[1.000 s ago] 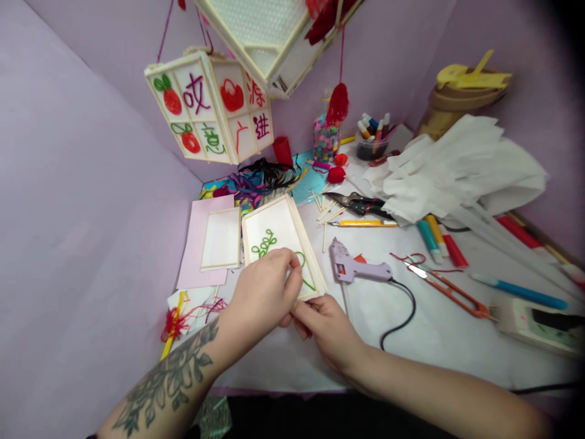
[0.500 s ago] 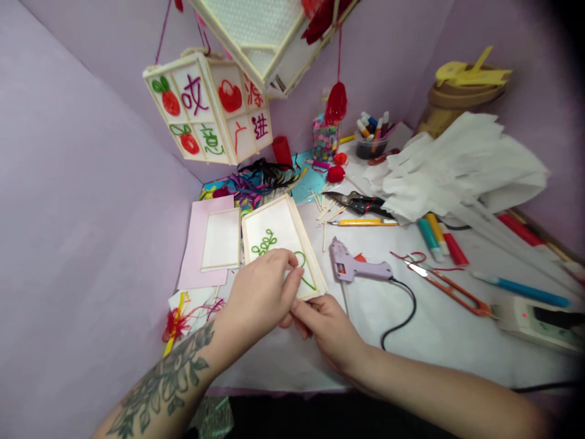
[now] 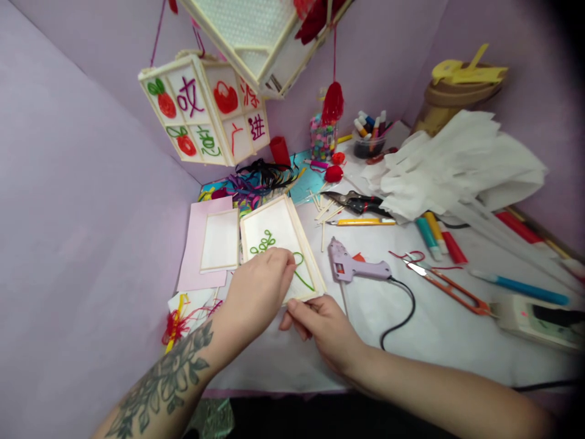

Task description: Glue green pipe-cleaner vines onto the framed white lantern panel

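While the right hand (image 3: 326,326) grips it, the panel (image 3: 281,230) underlies the curled left hand (image 3: 256,283).

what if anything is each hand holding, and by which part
The right hand pinches the framed panel by its near edge. The left hand is over the panel's face; whether it grips anything is hidden.
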`<state>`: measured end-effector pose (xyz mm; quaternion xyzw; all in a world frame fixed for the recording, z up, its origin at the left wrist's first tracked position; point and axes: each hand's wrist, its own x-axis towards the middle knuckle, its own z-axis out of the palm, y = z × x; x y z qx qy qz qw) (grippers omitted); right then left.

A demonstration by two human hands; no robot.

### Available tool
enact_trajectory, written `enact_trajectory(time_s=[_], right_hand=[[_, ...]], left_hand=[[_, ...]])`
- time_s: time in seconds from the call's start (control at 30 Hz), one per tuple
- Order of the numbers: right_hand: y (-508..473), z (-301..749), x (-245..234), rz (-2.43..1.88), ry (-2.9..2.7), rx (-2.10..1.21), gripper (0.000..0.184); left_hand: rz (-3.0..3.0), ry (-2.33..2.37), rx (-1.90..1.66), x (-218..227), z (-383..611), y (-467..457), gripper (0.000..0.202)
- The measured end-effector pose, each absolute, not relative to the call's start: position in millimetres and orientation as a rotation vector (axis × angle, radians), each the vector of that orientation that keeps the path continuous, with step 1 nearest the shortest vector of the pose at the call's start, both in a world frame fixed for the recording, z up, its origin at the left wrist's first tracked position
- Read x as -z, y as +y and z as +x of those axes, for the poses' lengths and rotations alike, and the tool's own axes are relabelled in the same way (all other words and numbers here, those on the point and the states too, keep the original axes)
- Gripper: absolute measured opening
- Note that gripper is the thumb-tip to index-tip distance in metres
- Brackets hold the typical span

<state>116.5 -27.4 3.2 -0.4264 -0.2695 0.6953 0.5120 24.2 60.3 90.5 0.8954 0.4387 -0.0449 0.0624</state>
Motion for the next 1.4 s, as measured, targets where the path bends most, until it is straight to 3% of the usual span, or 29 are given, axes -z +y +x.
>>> enact_trajectory(time_s=[0.23,0.63,0.8,1.03,1.4], right_hand=[[-27,118,-4,-1.024,-0.655,-1.677,0.042],[-26,119,-6,-1.029,-0.654,-1.676,0.044],[-27,120,-6,-1.030,-0.662,-1.676,0.044],[-27,120,-5,-1.018,-0.648,-1.680,0.044],[-28,119,-2,-1.020,-0.654,-1.676,0.044]], left_hand=[[3.122,1.057,-0.012,-79,14,68,0.012],[3.312,0.784,-0.074,-78,9,83,0.009],[3.185,0.820,-0.239,-79,5,85,0.017],[2.743,0.939,-0.327,-84,3,77,0.009],[3.026,0.899,0.021,-90,15,77,0.022]])
